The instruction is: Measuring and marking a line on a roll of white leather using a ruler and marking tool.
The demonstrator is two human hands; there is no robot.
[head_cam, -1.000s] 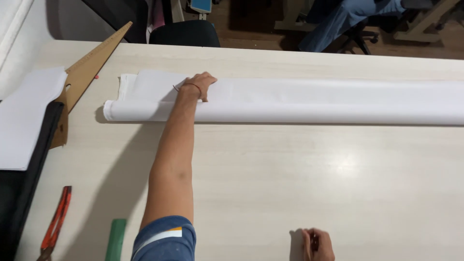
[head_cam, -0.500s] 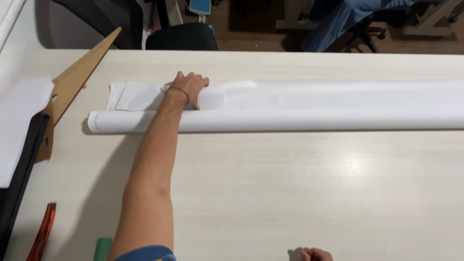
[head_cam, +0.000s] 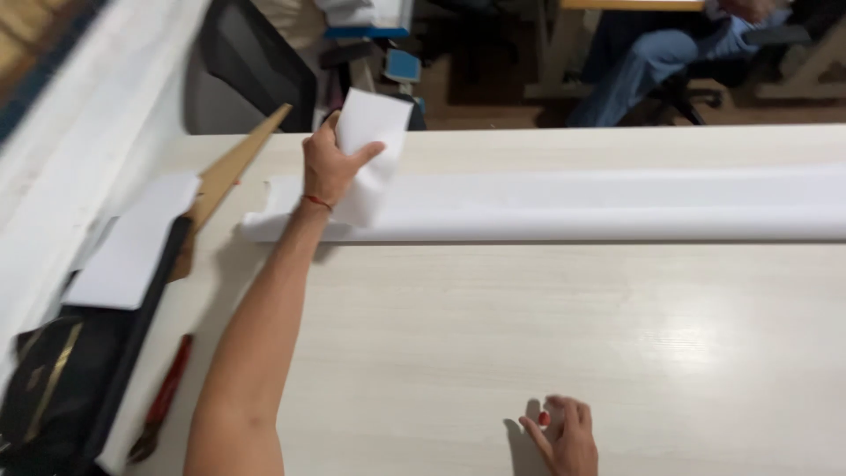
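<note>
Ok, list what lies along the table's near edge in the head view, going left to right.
Black bag → red-handled tool → left forearm → bare table → right hand, shut on a small red thing.

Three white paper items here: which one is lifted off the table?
The small sheet gripped in the left hand. The long roll lies across the table, and the flat sheet rests at the left edge.
</note>
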